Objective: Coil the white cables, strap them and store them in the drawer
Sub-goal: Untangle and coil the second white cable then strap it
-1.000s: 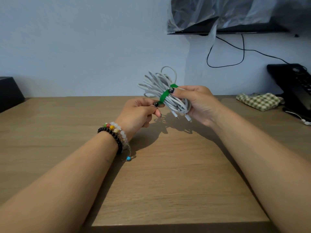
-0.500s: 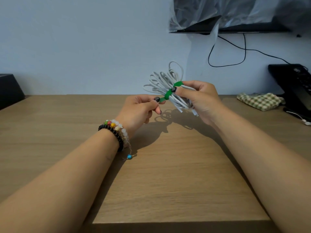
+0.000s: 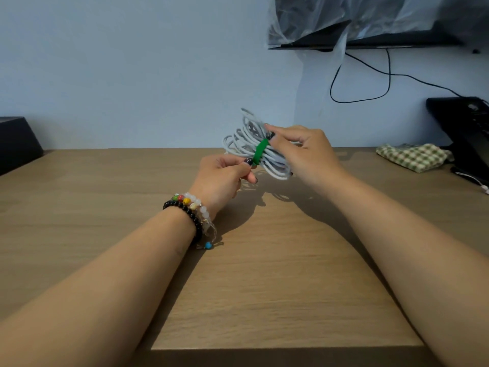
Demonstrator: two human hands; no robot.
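A coil of white cables point(image 3: 239, 140) is held in the air above the far middle of the wooden table point(image 3: 277, 287). A green strap point(image 3: 260, 152) wraps across the middle of the coil. My right hand point(image 3: 304, 152) grips the coil from the right, its fingertips at the strap's upper end. My left hand point(image 3: 225, 176) pinches the strap's lower end between thumb and forefinger. No drawer is in view.
A checked cloth point(image 3: 415, 156) lies at the far right of the table, beside a black device point(image 3: 463, 128). A dark box point(image 3: 16, 144) sits at the far left. A plastic-covered shelf point(image 3: 370, 25) and a black wire point(image 3: 370, 78) hang on the wall.
The coil has turned in my right hand, so its loops now fan left and down. The strap lies more across its middle. My left hand keeps its pinch on the strap end.
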